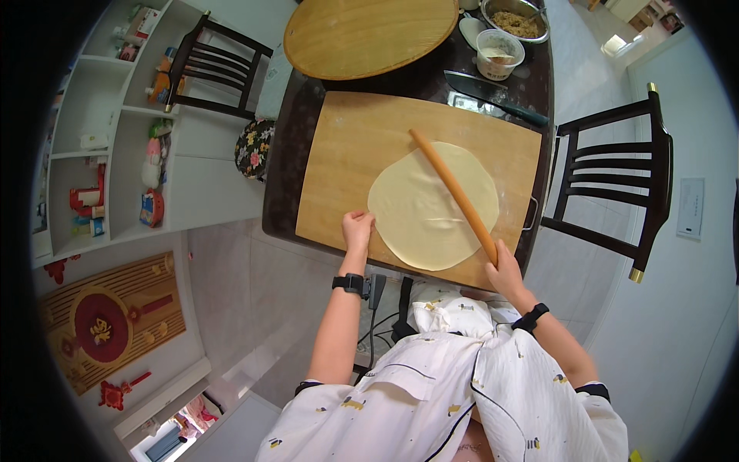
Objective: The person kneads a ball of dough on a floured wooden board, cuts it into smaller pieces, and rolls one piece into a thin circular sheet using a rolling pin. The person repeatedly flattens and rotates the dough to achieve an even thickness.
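Note:
A large, thin round sheet of dough [412,208] lies flat on a wooden board [335,165]. Across its right part rests a wooden rolling pin [454,189], slanting from the far middle down to the near right. My right hand [504,271] is closed around the pin's near end, at the board's front edge. At the dough's left edge is my left hand [358,229], its fingers curled and pinched together. Whether the fingertips hold the dough's rim or only rest beside it is hidden.
Beyond the board lie a round wooden lid [369,38], a knife [493,96], a white tub [499,55] and a metal bowl of filling [543,35]. Dark chairs stand left [219,65] and right [616,177] of the table. A metal handle [531,214] sticks out at the board's right edge.

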### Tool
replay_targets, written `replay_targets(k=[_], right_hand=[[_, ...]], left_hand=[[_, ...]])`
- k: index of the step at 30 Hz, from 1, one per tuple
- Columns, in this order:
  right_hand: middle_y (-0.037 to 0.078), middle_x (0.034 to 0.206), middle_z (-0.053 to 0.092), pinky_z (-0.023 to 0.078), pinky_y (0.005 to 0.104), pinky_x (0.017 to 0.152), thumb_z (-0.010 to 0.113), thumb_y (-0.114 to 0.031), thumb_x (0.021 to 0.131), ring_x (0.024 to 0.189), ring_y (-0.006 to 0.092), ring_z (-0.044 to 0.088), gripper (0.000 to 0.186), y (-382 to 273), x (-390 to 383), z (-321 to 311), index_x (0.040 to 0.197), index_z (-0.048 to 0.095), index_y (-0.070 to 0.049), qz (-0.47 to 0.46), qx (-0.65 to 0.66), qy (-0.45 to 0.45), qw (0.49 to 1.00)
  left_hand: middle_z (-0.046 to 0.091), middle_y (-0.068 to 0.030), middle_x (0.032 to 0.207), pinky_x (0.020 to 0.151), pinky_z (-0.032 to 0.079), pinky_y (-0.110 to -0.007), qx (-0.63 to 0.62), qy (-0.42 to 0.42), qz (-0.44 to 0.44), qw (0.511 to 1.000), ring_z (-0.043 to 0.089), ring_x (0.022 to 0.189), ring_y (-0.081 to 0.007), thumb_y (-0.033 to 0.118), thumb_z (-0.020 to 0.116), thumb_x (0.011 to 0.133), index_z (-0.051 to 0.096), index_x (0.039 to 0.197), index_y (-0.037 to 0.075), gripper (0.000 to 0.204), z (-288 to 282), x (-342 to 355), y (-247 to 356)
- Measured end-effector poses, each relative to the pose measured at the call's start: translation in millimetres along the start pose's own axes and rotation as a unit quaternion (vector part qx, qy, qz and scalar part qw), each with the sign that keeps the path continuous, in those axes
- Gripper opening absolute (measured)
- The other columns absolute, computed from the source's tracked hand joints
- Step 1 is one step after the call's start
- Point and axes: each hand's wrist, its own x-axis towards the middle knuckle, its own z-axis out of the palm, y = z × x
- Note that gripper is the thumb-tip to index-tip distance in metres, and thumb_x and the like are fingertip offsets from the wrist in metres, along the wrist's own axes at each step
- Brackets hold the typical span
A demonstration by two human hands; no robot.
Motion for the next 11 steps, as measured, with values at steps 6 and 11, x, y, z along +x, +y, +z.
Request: replay_targets(k=[6, 11], right_hand=[[0.029, 0.092, 0.059, 0.045, 0.0515, 0.078, 0.057, -0.009, 0.08, 0.09, 0.0481, 0.058, 0.035, -9, 19, 28, 0.112, 0.045, 0.0, 0.074, 0.113, 0.005, 0.991], [0.03, 0.098, 0.061, 0.046, 0.0505, 0.083, 0.06, -0.01, 0.08, 0.096, 0.047, 0.06, 0.04, -14, 21, 26, 0.116, 0.046, -0.002, 0.113, 0.091, -0.029, 0.989]], left_hand=[[0.069, -0.008, 0.076, 0.053, 0.048, -0.029, 0.239, -0.216, -0.048, 0.945, 0.066, 0.073, -0.0151, 0.017, 0.072, 0.081, 0.07, 0.08, -0.002, 0.019, 1, 19, 12], [0.074, -0.0103, 0.092, 0.075, 0.057, -0.041, 0.146, -0.37, -0.014, 0.917, 0.068, 0.069, -0.0237, 0.033, 0.075, 0.082, 0.069, 0.11, 0.005, 0.04, 35, -24, 81]])
